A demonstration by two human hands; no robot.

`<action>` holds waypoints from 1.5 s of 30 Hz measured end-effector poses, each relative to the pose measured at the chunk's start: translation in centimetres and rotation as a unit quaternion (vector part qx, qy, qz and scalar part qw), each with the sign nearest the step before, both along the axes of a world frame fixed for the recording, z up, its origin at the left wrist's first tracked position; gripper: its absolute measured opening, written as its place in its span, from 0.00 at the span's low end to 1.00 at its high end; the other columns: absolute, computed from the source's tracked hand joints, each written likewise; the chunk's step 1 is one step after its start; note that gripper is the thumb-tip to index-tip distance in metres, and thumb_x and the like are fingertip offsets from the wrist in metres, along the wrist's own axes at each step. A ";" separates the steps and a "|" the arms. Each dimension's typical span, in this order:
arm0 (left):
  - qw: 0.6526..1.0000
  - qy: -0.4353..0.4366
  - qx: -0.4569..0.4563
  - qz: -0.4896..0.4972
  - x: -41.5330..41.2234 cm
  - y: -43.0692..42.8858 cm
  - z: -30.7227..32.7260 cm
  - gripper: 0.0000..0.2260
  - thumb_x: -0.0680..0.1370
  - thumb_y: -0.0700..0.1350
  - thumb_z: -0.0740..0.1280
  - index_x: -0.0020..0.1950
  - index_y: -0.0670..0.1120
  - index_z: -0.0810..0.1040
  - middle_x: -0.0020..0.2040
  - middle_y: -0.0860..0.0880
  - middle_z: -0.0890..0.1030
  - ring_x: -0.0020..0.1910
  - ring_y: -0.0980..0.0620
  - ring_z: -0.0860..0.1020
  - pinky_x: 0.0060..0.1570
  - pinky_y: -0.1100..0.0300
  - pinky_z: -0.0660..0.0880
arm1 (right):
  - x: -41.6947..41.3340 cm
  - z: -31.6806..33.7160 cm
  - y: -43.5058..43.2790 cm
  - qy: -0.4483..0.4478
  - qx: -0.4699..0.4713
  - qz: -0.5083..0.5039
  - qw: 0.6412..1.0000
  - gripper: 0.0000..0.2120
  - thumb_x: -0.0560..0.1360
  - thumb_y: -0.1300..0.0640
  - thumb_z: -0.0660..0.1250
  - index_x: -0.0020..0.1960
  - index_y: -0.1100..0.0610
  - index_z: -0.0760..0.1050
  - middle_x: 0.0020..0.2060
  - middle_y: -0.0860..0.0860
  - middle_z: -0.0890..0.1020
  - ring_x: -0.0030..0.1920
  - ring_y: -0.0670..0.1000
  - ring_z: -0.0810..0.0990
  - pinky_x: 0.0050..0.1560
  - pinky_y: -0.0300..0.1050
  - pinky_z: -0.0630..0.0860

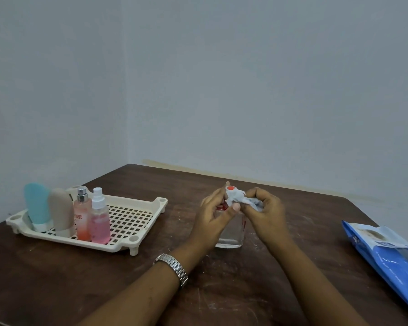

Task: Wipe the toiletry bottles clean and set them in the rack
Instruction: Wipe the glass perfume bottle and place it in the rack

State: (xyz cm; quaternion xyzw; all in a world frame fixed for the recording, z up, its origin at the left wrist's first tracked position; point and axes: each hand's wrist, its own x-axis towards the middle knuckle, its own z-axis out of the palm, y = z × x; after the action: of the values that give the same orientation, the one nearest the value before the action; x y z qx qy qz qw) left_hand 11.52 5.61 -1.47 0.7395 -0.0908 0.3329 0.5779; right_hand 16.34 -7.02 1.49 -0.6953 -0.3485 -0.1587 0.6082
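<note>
Dark brown wood fills the lower half of my head view: the bench (222, 290), scuffed with pale smears. Near its middle stands a clear glass bottle (231, 234), upright on its base, with an orange cap (230, 188). The left hand (212, 215) is curled round the bottle's upper part, thumb across the front, a metal watch (174, 267) on that wrist. The right hand (266, 212) pinches a crumpled white wipe (239, 197), which lies against the cap. To the left sits a cream plastic rack (137, 217) holding four bottles upright in a row at its left end: a teal tube (37, 205), a beige tube (61, 212), a pink perfume bottle (82, 215) and a pink spray bottle (100, 220). At the right edge lies a blue wipes pack (391, 255), its flap lifted.
</note>
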 end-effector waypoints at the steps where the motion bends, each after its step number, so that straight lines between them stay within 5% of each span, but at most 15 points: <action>1: 1.000 0.003 -0.011 -0.010 -0.2 -0.1 0.1 0.16 0.74 0.61 0.65 0.60 0.61 0.78 0.60 0.55 0.79 0.63 0.51 0.75 0.61 0.47 0.74 | 0.0 -0.1 0.0 0.003 0.006 0.004 1.000 0.05 0.71 0.63 0.71 0.39 0.57 0.77 0.32 0.47 0.81 0.34 0.43 0.78 0.32 0.38 0.76; 8: 0.996 0.011 -0.054 -0.070 -0.4 -1.2 0.0 0.19 0.70 0.65 0.69 0.59 0.63 0.77 0.62 0.47 0.78 0.62 0.47 0.77 0.62 0.42 0.73 | -0.7 -0.1 0.5 0.043 0.024 0.041 0.998 0.16 0.69 0.58 0.73 0.56 0.54 0.75 0.47 0.48 0.83 0.46 0.46 0.82 0.45 0.41 0.80; 14: 0.996 0.024 -0.043 -0.074 -0.3 -1.2 -0.3 0.37 0.70 0.65 0.69 0.75 0.61 0.58 0.70 0.50 0.72 0.68 0.51 0.72 0.68 0.44 0.68 | -1.4 0.0 1.0 -0.033 0.011 -0.026 0.999 0.13 0.69 0.58 0.74 0.50 0.49 0.75 0.43 0.46 0.82 0.42 0.42 0.80 0.38 0.30 0.74; 21: 0.996 0.015 -0.019 -0.082 -1.1 -1.9 0.0 0.34 0.72 0.59 0.68 0.75 0.59 0.58 0.71 0.54 0.69 0.68 0.58 0.71 0.67 0.53 0.70 | -1.6 -0.1 1.2 -0.113 -0.041 -0.131 0.984 0.07 0.74 0.55 0.68 0.50 0.58 0.78 0.39 0.50 0.81 0.38 0.44 0.78 0.36 0.27 0.70; 25: 0.997 0.032 -0.015 -0.066 -1.2 -2.4 0.1 0.33 0.70 0.70 0.65 0.72 0.65 0.59 0.71 0.59 0.68 0.69 0.61 0.69 0.67 0.59 0.69 | -2.1 0.4 0.9 -0.112 -0.024 -0.131 0.985 0.08 0.77 0.56 0.64 0.42 0.58 0.78 0.32 0.48 0.78 0.33 0.42 0.77 0.32 0.27 0.69; 30: 0.999 0.028 -0.007 -0.016 -0.7 -2.4 -0.4 0.32 0.72 0.73 0.53 0.73 0.62 0.62 0.69 0.59 0.71 0.69 0.58 0.69 0.68 0.51 0.69 | -2.5 1.0 1.1 -0.066 0.016 -0.125 0.990 0.18 0.79 0.55 0.60 0.31 0.51 0.70 0.25 0.45 0.74 0.29 0.40 0.75 0.28 0.28 0.66; 36: 0.999 0.032 -0.018 -0.001 -0.1 -2.1 -0.4 0.30 0.73 0.73 0.51 0.72 0.62 0.64 0.68 0.55 0.73 0.68 0.51 0.71 0.65 0.46 0.70 | -1.9 1.0 1.2 0.057 0.068 -0.062 0.994 0.14 0.79 0.51 0.59 0.38 0.53 0.76 0.33 0.49 0.80 0.36 0.45 0.78 0.37 0.41 0.75; 40: 0.999 0.037 -0.039 0.000 -0.1 -1.8 -0.6 0.28 0.70 0.76 0.50 0.68 0.69 0.65 0.68 0.53 0.71 0.66 0.57 0.72 0.66 0.53 0.71 | -1.6 0.9 1.3 0.073 0.071 -0.047 0.994 0.10 0.80 0.50 0.58 0.51 0.53 0.76 0.45 0.51 0.81 0.47 0.50 0.81 0.44 0.45 0.79; 45: 0.997 0.050 -0.060 -0.013 -0.3 -1.7 -0.2 0.27 0.73 0.73 0.49 0.67 0.66 0.69 0.67 0.53 0.73 0.64 0.60 0.73 0.66 0.57 0.71 | -1.1 0.2 0.7 0.016 -0.020 -0.043 0.999 0.10 0.81 0.55 0.56 0.48 0.53 0.75 0.39 0.49 0.81 0.40 0.47 0.79 0.38 0.46 0.75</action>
State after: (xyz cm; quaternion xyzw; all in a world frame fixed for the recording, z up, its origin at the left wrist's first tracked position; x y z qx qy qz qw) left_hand 11.19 3.89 -1.70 0.7180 -0.0516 0.2929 0.6293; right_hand 15.27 -6.27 1.67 -0.7241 -0.3117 -0.1664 0.5923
